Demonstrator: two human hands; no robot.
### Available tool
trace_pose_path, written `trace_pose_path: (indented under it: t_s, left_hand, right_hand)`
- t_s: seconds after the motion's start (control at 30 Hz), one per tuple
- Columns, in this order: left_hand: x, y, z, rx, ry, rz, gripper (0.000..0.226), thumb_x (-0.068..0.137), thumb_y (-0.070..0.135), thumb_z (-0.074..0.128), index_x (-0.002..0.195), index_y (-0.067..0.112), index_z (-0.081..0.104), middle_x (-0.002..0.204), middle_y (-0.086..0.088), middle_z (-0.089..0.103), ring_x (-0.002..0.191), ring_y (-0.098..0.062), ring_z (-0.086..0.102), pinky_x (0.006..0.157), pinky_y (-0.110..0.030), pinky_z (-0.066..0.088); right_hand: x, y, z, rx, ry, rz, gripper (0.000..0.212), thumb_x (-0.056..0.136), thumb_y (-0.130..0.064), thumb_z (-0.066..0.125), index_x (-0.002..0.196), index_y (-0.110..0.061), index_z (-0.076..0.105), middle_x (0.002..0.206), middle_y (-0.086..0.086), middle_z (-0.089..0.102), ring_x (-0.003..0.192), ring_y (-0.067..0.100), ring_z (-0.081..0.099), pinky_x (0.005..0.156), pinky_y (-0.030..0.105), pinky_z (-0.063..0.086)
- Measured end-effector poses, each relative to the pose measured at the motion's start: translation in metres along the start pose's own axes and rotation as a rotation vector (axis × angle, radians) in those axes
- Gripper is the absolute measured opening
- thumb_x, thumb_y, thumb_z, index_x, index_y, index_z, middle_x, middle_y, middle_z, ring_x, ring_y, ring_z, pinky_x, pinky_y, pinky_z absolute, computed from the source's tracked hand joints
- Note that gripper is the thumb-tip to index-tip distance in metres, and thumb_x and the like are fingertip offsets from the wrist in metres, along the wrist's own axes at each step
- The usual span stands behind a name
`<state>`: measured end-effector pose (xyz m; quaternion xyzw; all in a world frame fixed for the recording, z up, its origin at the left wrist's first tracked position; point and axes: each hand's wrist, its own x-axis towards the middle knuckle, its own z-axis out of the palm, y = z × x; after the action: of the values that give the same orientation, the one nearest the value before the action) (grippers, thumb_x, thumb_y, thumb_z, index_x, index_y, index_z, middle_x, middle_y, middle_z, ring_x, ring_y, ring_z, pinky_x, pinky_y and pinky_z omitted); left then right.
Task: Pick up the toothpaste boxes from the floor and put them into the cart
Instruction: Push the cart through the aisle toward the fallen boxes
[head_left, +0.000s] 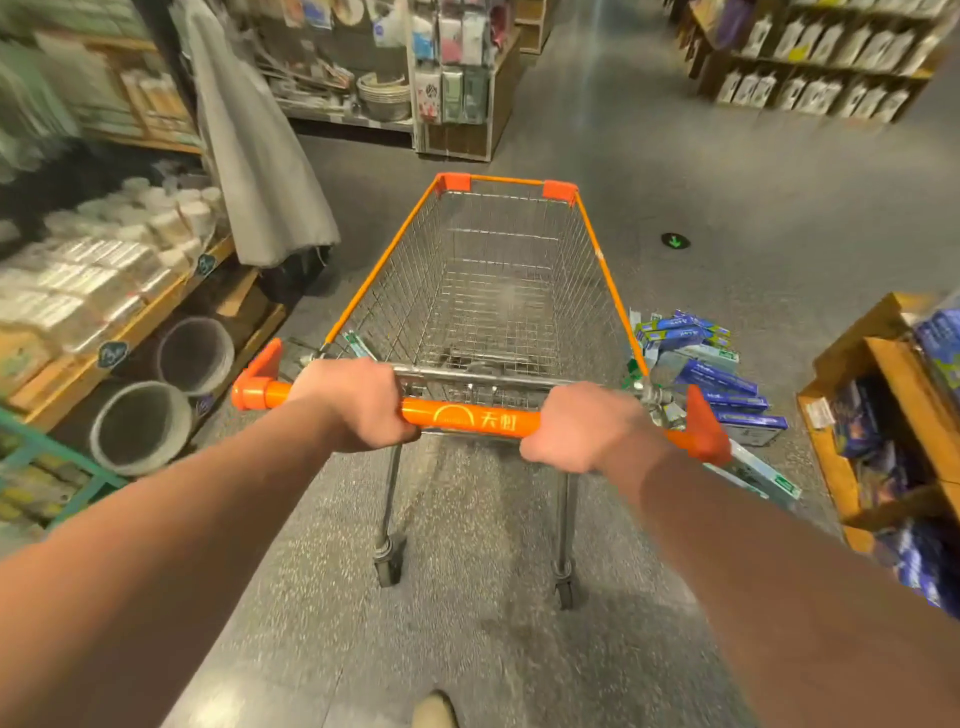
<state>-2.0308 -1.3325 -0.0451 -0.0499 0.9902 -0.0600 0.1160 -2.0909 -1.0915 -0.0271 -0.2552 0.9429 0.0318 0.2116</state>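
Your left hand (358, 402) and right hand (582, 428) are both wrapped around the orange handle (470, 418) of the cart (597, 249). The toothpaste boxes (701, 364) lie heaped on the floor (467, 519) just beside the cart's right flank, some reaching under the handle's right end. If you push or swing from here, the right rear wheel (565, 592) could crush them. The wooden shelf (883, 353) beyond the boxes crowds your reach.
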Motion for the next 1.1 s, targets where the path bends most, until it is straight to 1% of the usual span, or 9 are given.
trace_pose_path:
  t_s: [0.3, 0.57, 0.67, 0.77, 0.83, 0.9, 0.97, 1.03, 1.1]
  left_hand:
    - [0.135, -0.073, -0.023, 0.057, 0.01, 0.058, 0.047, 0.075, 0.065, 0.052, 0.073, 0.019, 0.062, 0.068, 0.003, 0.057, 0.073, -0.026, 0.063, 0.067, -0.032, 0.05]
    - [0.174, -0.102, -0.031, 0.068, -0.02, 0.071, 0.052, 0.073, 0.069, 0.049, 0.081, 0.021, 0.066, 0.071, 0.004, 0.06, 0.073, -0.022, 0.063, 0.071, -0.033, 0.054]
    - [0.176, -0.105, -0.03, 0.082, -0.022, 0.081, 0.066, 0.072, 0.083, 0.046, 0.08, 0.02, 0.066, 0.07, 0.004, 0.058, 0.073, -0.024, 0.062, 0.071, -0.034, 0.054]
    - [0.176, -0.108, -0.028, 0.059, -0.048, 0.127, 0.102, 0.056, 0.109, 0.018, 0.075, 0.02, 0.065, 0.069, 0.005, 0.061, 0.071, -0.021, 0.063, 0.064, -0.032, 0.047]
    - [0.173, -0.11, -0.027, 0.003, -0.031, 0.163, 0.112, 0.051, 0.108, -0.003, 0.076, 0.021, 0.062, 0.07, 0.004, 0.063, 0.072, -0.02, 0.063, 0.065, -0.034, 0.045]
    - [0.171, -0.112, -0.024, -0.05, 0.014, 0.174, 0.106, 0.062, 0.098, -0.015, 0.079, 0.024, 0.06, 0.073, 0.002, 0.062, 0.076, -0.021, 0.062, 0.069, -0.036, 0.046]
    - [0.171, -0.11, -0.021, -0.111, 0.016, 0.151, 0.088, 0.078, 0.084, -0.006, 0.082, 0.025, 0.059, 0.08, 0.0, 0.064, 0.082, -0.024, 0.062, 0.073, -0.036, 0.047]
    - [0.176, -0.108, -0.025, -0.223, -0.051, 0.087, 0.067, 0.087, 0.073, 0.019, 0.077, 0.022, 0.06, 0.083, -0.004, 0.066, 0.083, -0.026, 0.062, 0.076, -0.036, 0.048]
    - [0.181, -0.106, -0.031, -0.368, -0.075, 0.019, 0.055, 0.076, 0.068, 0.037, 0.069, 0.019, 0.061, 0.078, -0.006, 0.066, 0.08, -0.027, 0.062, 0.073, -0.035, 0.049]
  right_hand:
    - [0.134, -0.009, -0.056, 0.051, -0.027, 0.055, 0.036, 0.09, -0.05, 0.059, 0.074, -0.018, 0.06, 0.076, -0.002, 0.061, 0.067, 0.015, 0.057, 0.06, 0.028, 0.041]
    - [0.18, -0.015, -0.08, -0.066, -0.165, -0.061, 0.049, 0.099, -0.055, 0.044, 0.074, -0.015, 0.057, 0.073, -0.001, 0.048, 0.062, 0.015, 0.046, 0.057, 0.029, 0.039]
    - [0.183, -0.016, -0.083, -0.034, -0.186, -0.048, 0.056, 0.096, -0.065, 0.046, 0.074, -0.014, 0.059, 0.076, -0.001, 0.054, 0.067, 0.015, 0.052, 0.059, 0.031, 0.04]
    - [0.181, -0.014, -0.082, 0.079, -0.198, 0.006, 0.075, 0.08, -0.089, 0.046, 0.08, -0.017, 0.064, 0.082, 0.0, 0.063, 0.073, 0.017, 0.061, 0.063, 0.034, 0.044]
    - [0.178, -0.012, -0.082, 0.185, -0.186, 0.014, 0.083, 0.069, -0.099, 0.044, 0.082, -0.019, 0.064, 0.081, -0.002, 0.063, 0.072, 0.017, 0.061, 0.066, 0.035, 0.048]
    - [0.172, -0.009, -0.082, 0.286, -0.16, 0.011, 0.083, 0.071, -0.099, 0.038, 0.08, -0.02, 0.059, 0.078, -0.002, 0.059, 0.07, 0.018, 0.058, 0.067, 0.036, 0.046]
    - [0.166, -0.005, -0.078, 0.379, -0.128, 0.002, 0.077, 0.084, -0.091, 0.031, 0.076, -0.017, 0.051, 0.075, -0.001, 0.049, 0.068, 0.019, 0.051, 0.066, 0.036, 0.042]
    - [0.162, 0.0, -0.076, 0.446, -0.093, -0.019, 0.07, 0.093, -0.083, 0.026, 0.074, -0.019, 0.047, 0.073, 0.0, 0.046, 0.068, 0.02, 0.05, 0.066, 0.037, 0.04]
    - [0.163, 0.004, -0.076, 0.493, -0.069, -0.051, 0.066, 0.097, -0.076, 0.03, 0.075, -0.018, 0.05, 0.073, 0.001, 0.048, 0.069, 0.02, 0.051, 0.067, 0.037, 0.041]
